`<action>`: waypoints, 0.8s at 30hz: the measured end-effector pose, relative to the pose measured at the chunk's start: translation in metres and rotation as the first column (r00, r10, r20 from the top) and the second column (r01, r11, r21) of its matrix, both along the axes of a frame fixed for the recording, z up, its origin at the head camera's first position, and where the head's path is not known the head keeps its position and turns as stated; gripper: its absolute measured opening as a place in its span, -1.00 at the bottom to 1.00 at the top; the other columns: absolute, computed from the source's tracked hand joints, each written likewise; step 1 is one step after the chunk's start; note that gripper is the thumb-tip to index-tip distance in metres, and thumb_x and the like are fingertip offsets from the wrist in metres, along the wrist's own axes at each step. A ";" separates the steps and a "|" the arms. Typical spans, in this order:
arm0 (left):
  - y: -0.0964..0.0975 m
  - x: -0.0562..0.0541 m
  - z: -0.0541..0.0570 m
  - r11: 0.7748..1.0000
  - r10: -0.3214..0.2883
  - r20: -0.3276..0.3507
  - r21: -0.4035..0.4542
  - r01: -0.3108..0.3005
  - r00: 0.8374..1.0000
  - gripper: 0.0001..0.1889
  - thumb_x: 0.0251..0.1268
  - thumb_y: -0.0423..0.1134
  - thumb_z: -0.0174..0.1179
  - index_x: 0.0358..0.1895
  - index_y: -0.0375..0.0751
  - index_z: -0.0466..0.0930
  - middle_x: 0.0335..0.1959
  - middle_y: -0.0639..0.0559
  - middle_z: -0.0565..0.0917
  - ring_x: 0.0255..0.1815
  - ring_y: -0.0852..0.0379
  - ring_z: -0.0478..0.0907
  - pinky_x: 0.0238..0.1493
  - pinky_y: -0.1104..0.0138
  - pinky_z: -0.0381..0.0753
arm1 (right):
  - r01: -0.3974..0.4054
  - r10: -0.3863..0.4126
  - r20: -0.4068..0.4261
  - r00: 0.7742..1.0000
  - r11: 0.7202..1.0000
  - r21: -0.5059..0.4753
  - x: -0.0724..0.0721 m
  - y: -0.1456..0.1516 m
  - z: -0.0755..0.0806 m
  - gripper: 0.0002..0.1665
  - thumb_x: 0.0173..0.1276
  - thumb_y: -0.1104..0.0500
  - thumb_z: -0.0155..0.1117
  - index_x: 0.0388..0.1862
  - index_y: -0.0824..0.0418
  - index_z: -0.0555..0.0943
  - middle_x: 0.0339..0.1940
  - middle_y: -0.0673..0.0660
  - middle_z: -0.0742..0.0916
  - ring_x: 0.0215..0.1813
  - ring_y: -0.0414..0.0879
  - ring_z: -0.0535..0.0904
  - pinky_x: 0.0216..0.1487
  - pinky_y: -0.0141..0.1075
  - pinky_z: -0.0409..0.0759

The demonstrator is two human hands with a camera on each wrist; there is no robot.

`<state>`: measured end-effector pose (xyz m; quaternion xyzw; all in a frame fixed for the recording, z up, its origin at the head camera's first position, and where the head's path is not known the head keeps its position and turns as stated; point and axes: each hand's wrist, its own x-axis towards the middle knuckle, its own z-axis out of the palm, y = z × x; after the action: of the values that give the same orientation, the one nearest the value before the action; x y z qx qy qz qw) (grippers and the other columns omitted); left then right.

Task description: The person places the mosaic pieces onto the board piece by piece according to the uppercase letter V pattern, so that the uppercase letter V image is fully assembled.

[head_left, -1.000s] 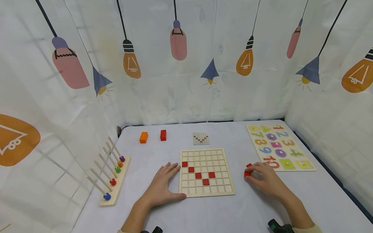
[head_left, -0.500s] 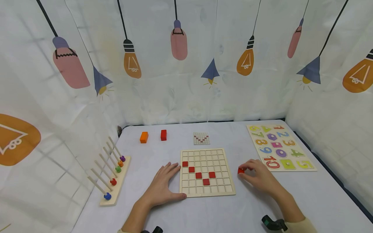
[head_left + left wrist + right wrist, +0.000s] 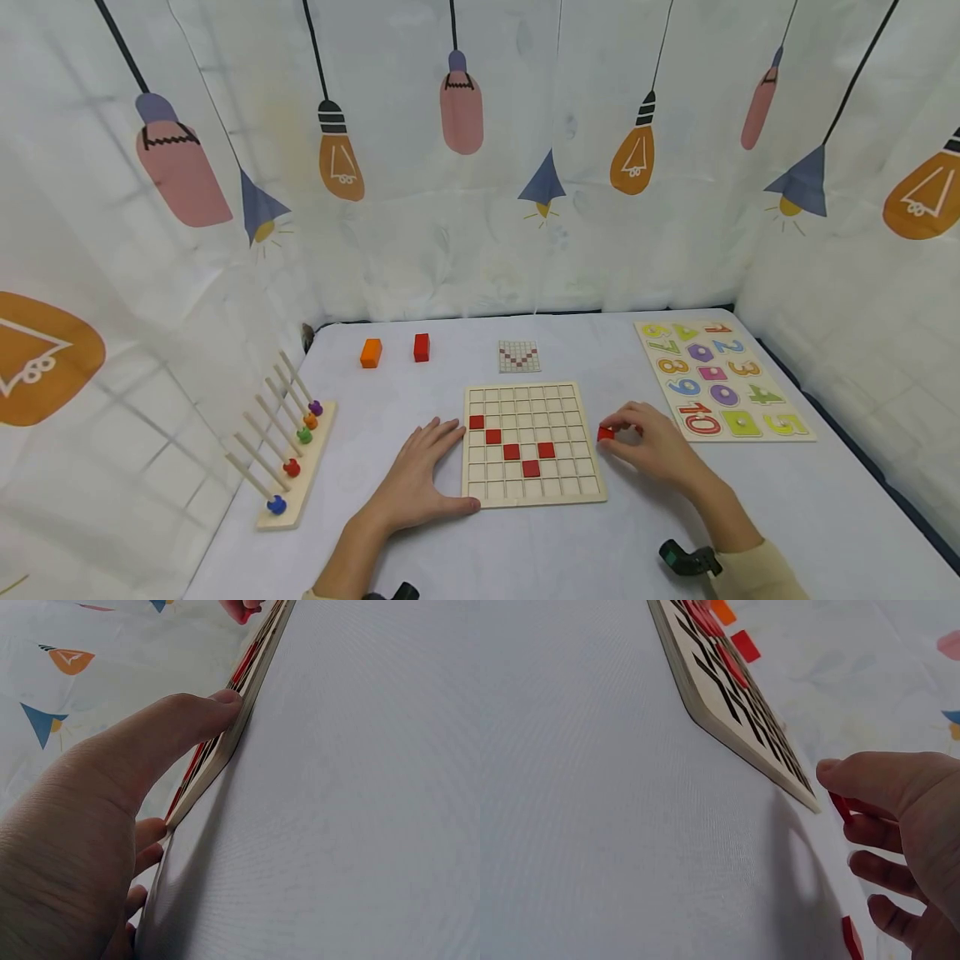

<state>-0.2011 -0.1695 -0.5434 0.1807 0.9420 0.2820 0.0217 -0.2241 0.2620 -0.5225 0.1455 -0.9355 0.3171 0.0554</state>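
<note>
A wooden grid board (image 3: 558, 486) lies flat on the table, with several red square tiles (image 3: 511, 452) set in a bent line of its cells. My left hand (image 3: 416, 482) rests at the board's left side, fingers extended along the edge. Its thumb touches the lower left corner, as the left wrist view (image 3: 217, 712) confirms. Just off the board's right edge, my right hand (image 3: 656, 446) pinches a red tile (image 3: 605, 433) between thumb and index finger. In the right wrist view, another red piece (image 3: 852, 939) shows below that hand, hidden in the head view.
Behind the board lies a small pattern card (image 3: 518, 357). An orange block (image 3: 371, 353) and a red block (image 3: 422, 347) stand at the back left. A peg rack (image 3: 311, 467) with coloured beads occupies the left side, and a number puzzle board (image 3: 726, 383) the right.
My right hand has moved left toward the board with a red tile. Two red pieces showed at its fingers earlier; one shows there now in the head view. The left hand stays put.
</note>
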 end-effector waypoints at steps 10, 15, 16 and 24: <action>0.000 0.000 0.002 1.000 -0.008 0.000 0.010 0.008 1.000 0.27 -0.09 0.61 0.53 0.76 0.18 0.33 0.79 0.20 0.32 0.91 -0.07 -0.01 0.90 -0.18 -0.06 | -0.044 0.045 0.023 0.999 0.998 -0.047 -0.016 -0.015 -0.002 -0.71 0.41 0.00 0.67 0.07 -0.11 0.86 -0.05 -0.22 0.76 0.14 -0.16 0.61 0.21 -0.07 0.68; -0.001 0.001 0.001 1.000 -0.007 0.003 0.012 0.007 1.000 0.27 -0.09 0.62 0.53 0.76 0.20 0.33 0.79 0.21 0.31 0.91 -0.07 -0.01 0.90 -0.19 -0.06 | -0.053 0.055 0.042 0.998 0.997 -0.054 -0.022 -0.023 -0.003 -0.72 0.42 0.01 0.66 0.07 -0.15 0.85 -0.01 -0.21 0.77 0.19 -0.12 0.59 0.24 -0.05 0.67; -0.001 0.001 0.001 1.000 -0.007 0.005 0.011 0.007 1.000 0.27 -0.09 0.62 0.53 0.76 0.21 0.32 0.80 0.21 0.31 0.91 -0.06 -0.01 0.90 -0.19 -0.06 | -0.054 0.057 0.048 0.997 0.997 -0.059 -0.022 -0.025 -0.004 -0.72 0.41 0.01 0.66 0.07 -0.16 0.85 0.01 -0.20 0.77 0.20 -0.11 0.58 0.26 -0.04 0.66; -0.001 0.000 0.001 1.000 -0.004 0.003 0.013 0.004 1.000 0.26 -0.09 0.61 0.53 0.76 0.22 0.33 0.79 0.22 0.31 0.91 -0.05 -0.01 0.90 -0.18 -0.05 | -0.066 0.073 0.091 0.993 0.994 -0.086 -0.027 -0.040 -0.004 -0.72 0.42 -0.01 0.65 0.08 -0.17 0.86 0.06 -0.18 0.76 0.26 -0.08 0.54 0.36 0.06 0.63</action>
<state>-0.2011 -0.1701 -0.5426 0.1822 0.9397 0.2885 0.0223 -0.2508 0.2215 -0.5264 0.1605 -0.9175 0.3640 0.0063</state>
